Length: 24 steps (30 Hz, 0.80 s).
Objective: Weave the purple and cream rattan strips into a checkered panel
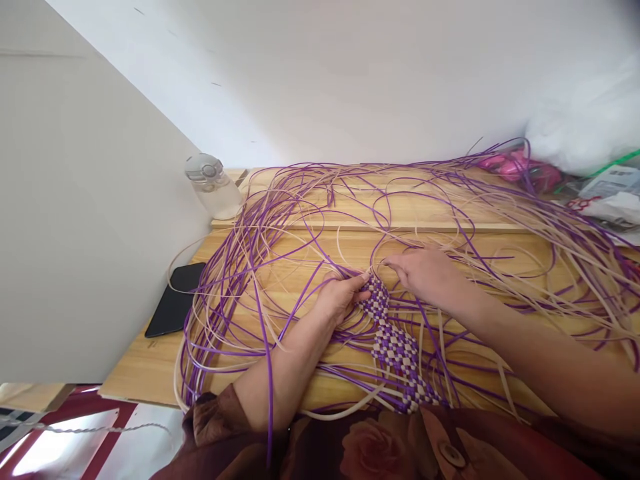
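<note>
A woven band of purple and beige strands (397, 350) runs from the front edge of the table toward its middle, in a checkered pattern. My left hand (343, 297) pinches the band's far end between thumb and fingers. Just right of that end, my right hand (420, 270) has its thumb and forefinger closed on a thin beige strand (376, 257) that loops up from the weave. Long loose purple and beige strands (295, 200) fan out to both sides from the band. The fingers of the left hand partly cover the weave's tip.
Wooden table (120, 367) against a white wall. A clear bottle (215, 190) stands at the back left, with a dark phone or tablet (177, 300) nearer me. Pink item (520, 170), plastic bag (585, 127) and red scissors handles (583, 203) lie at right. Strands cover much of the tabletop.
</note>
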Motion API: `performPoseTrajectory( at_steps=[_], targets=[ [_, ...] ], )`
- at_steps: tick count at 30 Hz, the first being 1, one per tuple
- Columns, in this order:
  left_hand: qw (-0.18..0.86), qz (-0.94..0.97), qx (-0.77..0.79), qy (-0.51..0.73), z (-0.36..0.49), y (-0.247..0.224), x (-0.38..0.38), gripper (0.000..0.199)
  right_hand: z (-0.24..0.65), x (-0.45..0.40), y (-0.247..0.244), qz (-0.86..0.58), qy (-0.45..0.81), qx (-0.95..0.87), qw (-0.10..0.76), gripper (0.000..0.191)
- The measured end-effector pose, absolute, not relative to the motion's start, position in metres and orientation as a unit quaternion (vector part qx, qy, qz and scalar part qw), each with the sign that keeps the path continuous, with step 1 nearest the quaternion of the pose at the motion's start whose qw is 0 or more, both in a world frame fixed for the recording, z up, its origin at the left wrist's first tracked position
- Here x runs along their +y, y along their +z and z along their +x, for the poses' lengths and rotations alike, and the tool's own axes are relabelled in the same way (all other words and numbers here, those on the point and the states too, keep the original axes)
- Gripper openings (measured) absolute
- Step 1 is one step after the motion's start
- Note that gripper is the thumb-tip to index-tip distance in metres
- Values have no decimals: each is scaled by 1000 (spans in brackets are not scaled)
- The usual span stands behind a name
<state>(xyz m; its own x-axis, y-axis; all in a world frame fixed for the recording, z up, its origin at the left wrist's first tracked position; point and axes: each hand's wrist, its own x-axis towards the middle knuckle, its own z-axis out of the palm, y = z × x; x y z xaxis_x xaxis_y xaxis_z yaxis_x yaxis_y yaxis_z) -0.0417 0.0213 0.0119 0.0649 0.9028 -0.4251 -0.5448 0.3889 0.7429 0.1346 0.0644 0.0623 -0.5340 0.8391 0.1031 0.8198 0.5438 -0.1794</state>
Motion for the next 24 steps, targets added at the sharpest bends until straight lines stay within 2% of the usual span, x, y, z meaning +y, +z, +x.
performPoseTrajectory(
  at_steps=[2,5,8,11,16,20,24],
  targets=[
    [708,204,443,512,-42,11,21,15,131,57,61,-494,138,-850,121,26],
    [718,212,429,506,-42,11,21,15,120,43,57,-533,376,-744,148,32],
    [728,226,407,503,-41,11,20,18,108,31,57,-527,540,-636,163,24],
    [739,243,374,505,-41,12,18,26,100,25,63,-505,608,-590,165,27],
    [738,270,344,514,-41,8,17,31,89,26,69,-519,679,-482,193,58],
    [738,257,359,510,-42,5,18,32,79,21,64,-483,735,-418,226,59],
    [745,232,397,483,-43,5,19,32,75,17,62,-432,768,-403,247,72]
  ],
)
